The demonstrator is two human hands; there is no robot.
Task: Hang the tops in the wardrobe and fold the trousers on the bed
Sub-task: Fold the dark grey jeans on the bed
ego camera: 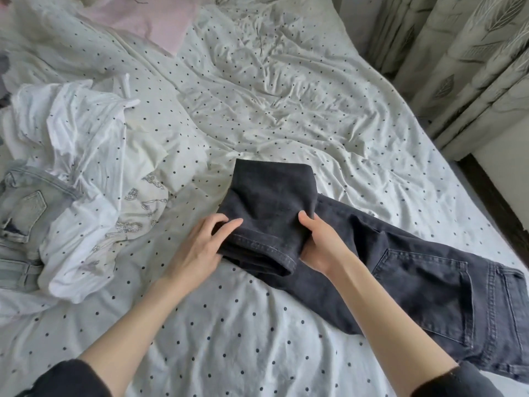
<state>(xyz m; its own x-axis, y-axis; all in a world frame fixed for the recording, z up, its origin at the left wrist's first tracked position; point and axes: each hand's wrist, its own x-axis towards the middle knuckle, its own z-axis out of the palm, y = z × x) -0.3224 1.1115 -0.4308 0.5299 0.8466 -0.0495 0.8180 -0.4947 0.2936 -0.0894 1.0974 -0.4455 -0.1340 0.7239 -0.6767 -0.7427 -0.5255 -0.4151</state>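
Dark grey jeans (415, 282) lie across the bed (286, 96), waistband and back pocket at the lower right. Their leg ends are folded back over the thighs, hems toward me. My left hand (197, 247) holds the left side of the folded leg ends, fingers over the cloth near the hem. My right hand (320, 242) grips the right side of the same fold, thumb on top and fingers beneath.
A crumpled white top with printed figures (86, 173) lies at the left. Pale blue jeans (23, 213) sit at the left edge, partly under it. A pink garment (160, 21) lies at the far top. Leaf-patterned curtains (472, 67) hang beyond the bed's right edge.
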